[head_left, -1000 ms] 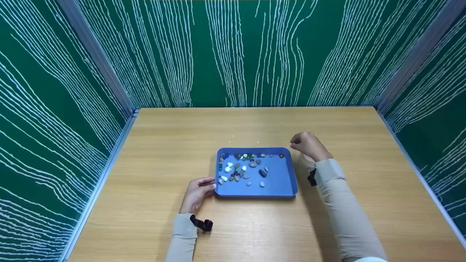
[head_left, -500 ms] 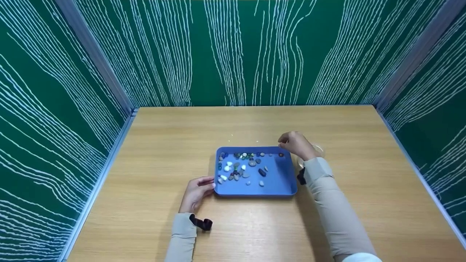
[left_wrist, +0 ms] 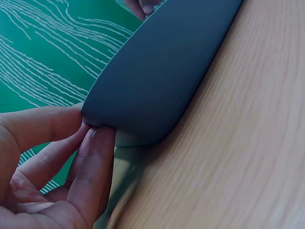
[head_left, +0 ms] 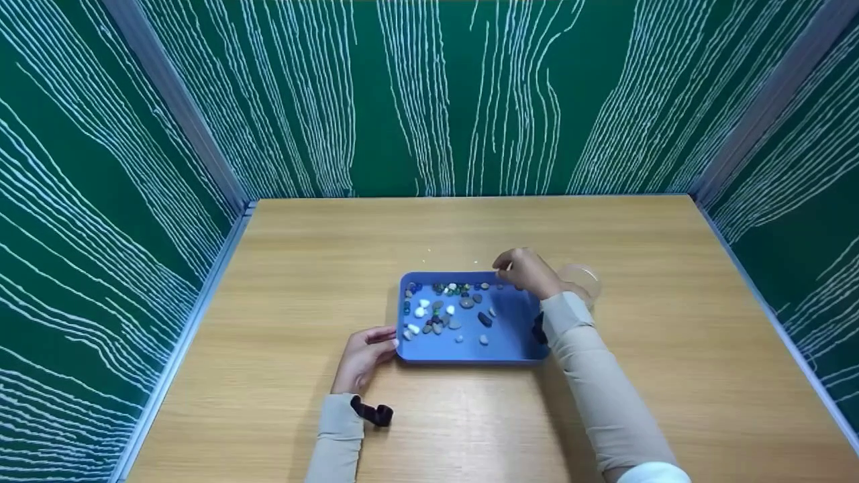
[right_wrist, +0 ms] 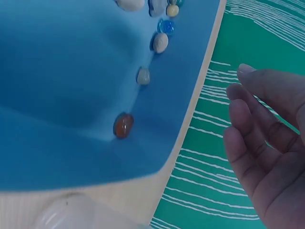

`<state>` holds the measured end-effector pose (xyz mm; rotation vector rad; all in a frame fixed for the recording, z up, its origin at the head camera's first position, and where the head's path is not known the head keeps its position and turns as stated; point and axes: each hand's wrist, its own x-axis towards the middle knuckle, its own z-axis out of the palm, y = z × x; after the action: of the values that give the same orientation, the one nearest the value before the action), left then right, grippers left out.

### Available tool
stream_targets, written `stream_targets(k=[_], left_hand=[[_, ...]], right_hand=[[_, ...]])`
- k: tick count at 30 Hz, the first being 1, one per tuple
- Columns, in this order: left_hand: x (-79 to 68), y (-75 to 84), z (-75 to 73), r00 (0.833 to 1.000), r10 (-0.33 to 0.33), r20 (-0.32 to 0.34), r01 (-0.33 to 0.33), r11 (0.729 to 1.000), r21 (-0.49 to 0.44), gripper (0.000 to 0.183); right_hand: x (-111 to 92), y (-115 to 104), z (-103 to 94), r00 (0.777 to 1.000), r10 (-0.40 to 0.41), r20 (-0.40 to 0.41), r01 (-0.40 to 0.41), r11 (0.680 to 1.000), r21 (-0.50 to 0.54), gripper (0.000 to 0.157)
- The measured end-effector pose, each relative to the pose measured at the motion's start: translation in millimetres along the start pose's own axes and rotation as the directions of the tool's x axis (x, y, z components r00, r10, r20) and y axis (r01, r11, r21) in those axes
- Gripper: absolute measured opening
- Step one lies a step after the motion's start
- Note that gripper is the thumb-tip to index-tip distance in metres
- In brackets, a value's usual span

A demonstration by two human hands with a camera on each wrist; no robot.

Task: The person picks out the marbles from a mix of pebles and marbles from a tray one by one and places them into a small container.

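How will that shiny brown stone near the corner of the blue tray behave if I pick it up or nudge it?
The brown stone looks glossy, so it may slip when pinched. Its rounded shape suggests it could roll if nudged, though the nearby wall of the blue tray might stop it.

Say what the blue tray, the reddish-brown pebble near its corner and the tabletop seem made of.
The blue tray looks like matte plastic: smooth, evenly coloured. The reddish-brown pebble, with glossy highlights, could be polished stone or glass. The tabletop shows grain: satin wood or laminate.
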<state>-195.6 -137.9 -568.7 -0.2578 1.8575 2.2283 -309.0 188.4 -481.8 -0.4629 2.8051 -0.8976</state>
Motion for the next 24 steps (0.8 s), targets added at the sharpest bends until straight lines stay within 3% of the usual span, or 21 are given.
stream_targets(k=[6,16,24], left_hand=[[0.1,0.0,0.5,1.000,-0.001,0.004,0.001,1.000,-0.006,0.040],[1.6,-0.1,1.4,1.000,-0.014,0.001,0.014,1.000,-0.013,0.041],[2.4,-1.4,0.4,1.000,-0.002,0.008,0.002,1.000,-0.026,0.041]], right_hand=[[5,-2,8.1,0.996,-0.090,-0.019,0.089,0.996,-0.030,0.020],[10,-8,22.0,0.999,0.008,0.038,-0.006,0.999,-0.047,0.025],[16,-8,33.5,0.999,-0.021,0.046,0.026,0.994,-0.108,0.027]])
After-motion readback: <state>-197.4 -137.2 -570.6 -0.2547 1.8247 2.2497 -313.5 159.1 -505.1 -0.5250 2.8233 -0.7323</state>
